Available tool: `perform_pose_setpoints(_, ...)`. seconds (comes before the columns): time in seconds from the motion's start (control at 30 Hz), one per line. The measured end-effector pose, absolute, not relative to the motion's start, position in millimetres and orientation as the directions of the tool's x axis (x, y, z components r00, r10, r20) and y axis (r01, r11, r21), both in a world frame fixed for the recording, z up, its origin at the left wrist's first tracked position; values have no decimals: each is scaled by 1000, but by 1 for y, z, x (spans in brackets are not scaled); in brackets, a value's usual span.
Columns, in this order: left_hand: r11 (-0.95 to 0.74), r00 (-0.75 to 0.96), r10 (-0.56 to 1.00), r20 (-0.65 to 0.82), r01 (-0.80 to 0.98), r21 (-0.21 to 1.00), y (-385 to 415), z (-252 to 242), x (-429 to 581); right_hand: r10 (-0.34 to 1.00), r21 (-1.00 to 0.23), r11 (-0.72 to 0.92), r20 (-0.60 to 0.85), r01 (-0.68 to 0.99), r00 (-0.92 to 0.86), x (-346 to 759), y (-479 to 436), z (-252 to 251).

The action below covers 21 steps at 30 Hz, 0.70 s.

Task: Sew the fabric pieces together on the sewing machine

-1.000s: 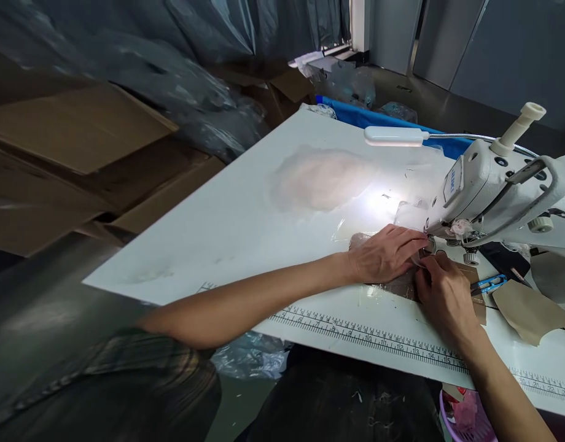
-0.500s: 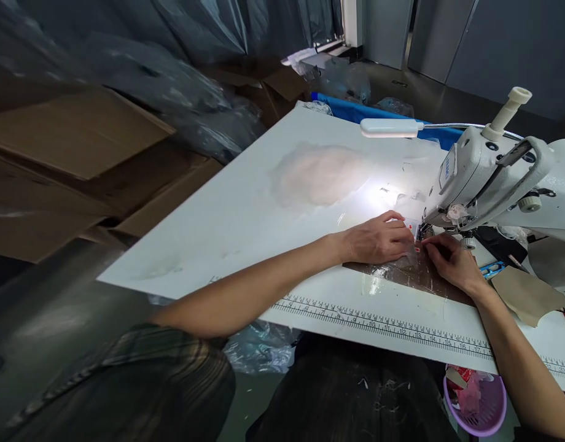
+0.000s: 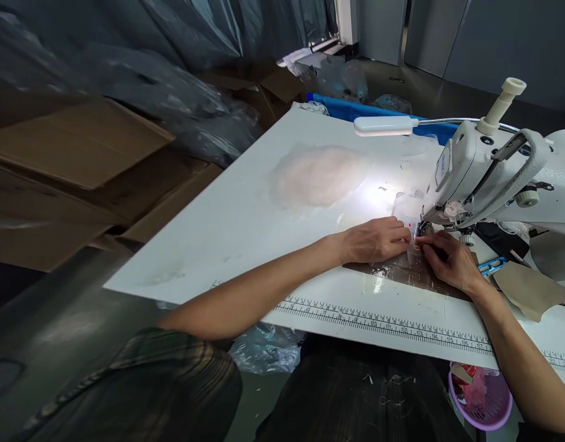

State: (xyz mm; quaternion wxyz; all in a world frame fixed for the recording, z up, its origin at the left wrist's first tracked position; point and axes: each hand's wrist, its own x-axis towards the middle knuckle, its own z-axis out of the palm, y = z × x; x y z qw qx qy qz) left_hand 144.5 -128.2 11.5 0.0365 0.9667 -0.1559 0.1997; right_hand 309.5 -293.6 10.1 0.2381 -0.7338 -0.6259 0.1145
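A white sewing machine stands on the right of the table, its presser foot low over the work. Left of the foot lies a clear plastic piece with small red marks. My left hand rests on this plastic, fingers bent and pressed together at its edge. On the other side of the foot, my right hand is closed in a pinch, thumb and forefinger just in front of the needle area; what lies between the fingertips is too small to tell. A glossy brown sheet lies under both hands.
A printed ruler scale runs along the front of the white table. Right of my hand are blue snips and a tan piece. A purple basket stands below; cardboard boxes lie at left.
My left hand has lowered its raised fingers and drawn back slightly, so more clear plastic shows beyond it. My right fingertips have shifted slightly leftward at the foot. The view has moved a little.
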Motion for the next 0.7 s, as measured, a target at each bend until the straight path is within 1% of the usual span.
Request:
perform_pose_setpoints(0.1, -947, 865, -256, 432, -314, 69, -124, 6, 145, 986, -397, -94, 92, 913, 141, 308, -292, 11)
perform_pose_setpoints(0.2, -948, 870, -209, 447, -292, 125, -122, 1, 145, 990, -287, -108, 58, 952, 130, 306, -290, 12)
perform_pose_setpoints(0.27, -956, 888, -164, 430, -250, 151, -124, 0, 145, 990, -251, -110, 58, 962, 129, 305, -290, 11)
perform_pose_setpoints(0.33, -967, 895, -125, 428, -207, 150, -127, 1, 144, 990, -235, -105, 68, 966, 124, 305, -291, 10)
perform_pose_setpoints(0.47, -982, 872, -87, 481, -156, 105, -133, 4, 142, 989, -227, -102, 83, 968, 123, 304, -293, 9)
perform_pose_setpoints(0.57, -980, 861, -127, 492, -187, 74, -134, 6, 141, 988, -278, -91, 92, 956, 121, 305, -294, 10)
perform_pose_setpoints(0.63, -972, 859, -159, 488, -223, 78, -134, 6, 140, 987, -319, -88, 97, 944, 125, 306, -295, 11)
perform_pose_setpoints(0.7, -965, 864, -161, 476, -238, 107, -133, 5, 140, 987, -347, -84, 99, 934, 126, 306, -296, 13)
